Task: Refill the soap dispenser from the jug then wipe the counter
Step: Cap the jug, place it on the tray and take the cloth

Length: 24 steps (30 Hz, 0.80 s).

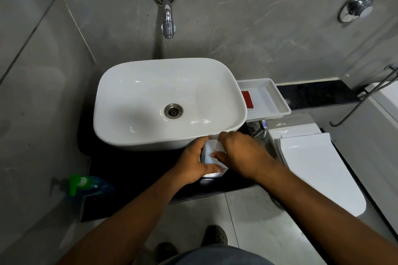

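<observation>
The left hand (190,162) is curled round the near left side of a small white container (210,155), thumb across its front, gripping it. The right hand (239,154) comes over from the right and covers the container's top, its fingers bent over the top edge and its thumb pressed to the front face, so it grips the same container; what sits under that hand is hidden. The container stands on the dark tabletop (133,170), just in front of the white basin (150,135) and close under its near right rim. Well off to the left, at the tabletop's near left corner, stands a blue bottle with a green top (86,185). Right of the basin lies a white tray (277,101) holding a red block (247,99). A chrome tap (167,21) juts from the wall above the basin.
</observation>
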Each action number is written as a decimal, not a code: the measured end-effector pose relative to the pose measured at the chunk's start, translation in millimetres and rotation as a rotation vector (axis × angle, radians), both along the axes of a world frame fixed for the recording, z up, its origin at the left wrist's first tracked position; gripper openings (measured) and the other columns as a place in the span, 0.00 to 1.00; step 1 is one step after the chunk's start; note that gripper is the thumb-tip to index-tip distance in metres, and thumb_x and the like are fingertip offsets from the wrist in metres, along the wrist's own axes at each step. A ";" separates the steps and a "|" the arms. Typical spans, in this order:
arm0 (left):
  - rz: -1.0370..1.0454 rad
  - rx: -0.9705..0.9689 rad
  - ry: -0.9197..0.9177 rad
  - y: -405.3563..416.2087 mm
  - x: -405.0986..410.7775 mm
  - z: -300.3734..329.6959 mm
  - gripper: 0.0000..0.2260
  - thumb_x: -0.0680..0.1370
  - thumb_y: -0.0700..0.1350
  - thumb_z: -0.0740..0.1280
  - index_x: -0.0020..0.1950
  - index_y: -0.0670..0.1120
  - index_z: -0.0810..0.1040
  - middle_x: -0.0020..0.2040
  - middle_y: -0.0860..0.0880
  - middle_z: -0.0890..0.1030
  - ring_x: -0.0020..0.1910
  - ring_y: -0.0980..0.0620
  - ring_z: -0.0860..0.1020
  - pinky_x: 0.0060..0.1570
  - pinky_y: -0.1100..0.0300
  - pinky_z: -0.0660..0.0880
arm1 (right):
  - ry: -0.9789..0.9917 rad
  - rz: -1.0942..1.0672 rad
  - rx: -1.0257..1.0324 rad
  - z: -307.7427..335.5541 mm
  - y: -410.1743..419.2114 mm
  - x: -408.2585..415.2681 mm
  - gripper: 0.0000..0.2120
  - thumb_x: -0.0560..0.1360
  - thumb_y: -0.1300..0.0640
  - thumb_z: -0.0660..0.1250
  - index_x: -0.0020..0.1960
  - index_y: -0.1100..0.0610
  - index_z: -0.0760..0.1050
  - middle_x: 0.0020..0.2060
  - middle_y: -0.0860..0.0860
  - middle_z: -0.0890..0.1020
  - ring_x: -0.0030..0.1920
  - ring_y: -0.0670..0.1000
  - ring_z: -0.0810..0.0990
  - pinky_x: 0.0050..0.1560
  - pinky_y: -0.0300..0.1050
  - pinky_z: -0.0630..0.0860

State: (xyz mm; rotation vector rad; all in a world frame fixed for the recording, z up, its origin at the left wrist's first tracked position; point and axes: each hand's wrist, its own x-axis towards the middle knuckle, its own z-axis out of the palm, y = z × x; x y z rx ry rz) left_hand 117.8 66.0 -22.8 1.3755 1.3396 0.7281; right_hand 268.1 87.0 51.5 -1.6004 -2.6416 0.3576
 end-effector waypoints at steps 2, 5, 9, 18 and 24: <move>-0.008 -0.003 0.002 0.9 -0.4 0.9 0.36 0.62 0.47 0.80 0.66 0.54 0.69 0.61 0.53 0.76 0.60 0.52 0.76 0.61 0.50 0.76 | 0.056 0.005 0.004 -2.9 -1.1 3.7 0.16 0.74 0.48 0.67 0.53 0.59 0.73 0.47 0.57 0.81 0.44 0.57 0.80 0.37 0.41 0.66; -0.007 0.003 0.009 1.1 0.8 -0.6 0.35 0.62 0.46 0.80 0.65 0.54 0.70 0.60 0.54 0.77 0.60 0.53 0.76 0.60 0.52 0.76 | 0.163 0.043 -0.063 -3.3 -1.0 12.0 0.17 0.73 0.49 0.68 0.57 0.57 0.74 0.50 0.56 0.81 0.48 0.56 0.80 0.41 0.41 0.68; 0.044 0.031 0.046 -4.0 7.8 -6.6 0.34 0.63 0.47 0.80 0.66 0.52 0.69 0.63 0.51 0.76 0.61 0.51 0.74 0.62 0.50 0.75 | 0.131 0.002 -0.014 -13.5 -7.9 12.2 0.17 0.75 0.49 0.66 0.56 0.61 0.73 0.50 0.58 0.81 0.48 0.58 0.80 0.42 0.41 0.69; 0.034 0.119 0.093 -9.5 13.1 -14.2 0.35 0.65 0.42 0.77 0.68 0.53 0.68 0.64 0.51 0.75 0.62 0.51 0.75 0.59 0.52 0.76 | 0.242 -0.362 0.090 -29.9 -39.0 3.7 0.31 0.70 0.39 0.69 0.65 0.55 0.69 0.56 0.57 0.73 0.54 0.57 0.74 0.51 0.51 0.76; -0.038 -0.007 -0.088 -21.0 4.8 -34.4 0.44 0.67 0.34 0.76 0.76 0.52 0.57 0.72 0.50 0.68 0.68 0.52 0.70 0.61 0.51 0.76 | 0.382 -0.527 -0.032 -50.5 -43.6 -1.9 0.44 0.62 0.39 0.73 0.70 0.48 0.55 0.61 0.54 0.70 0.56 0.56 0.76 0.48 0.50 0.78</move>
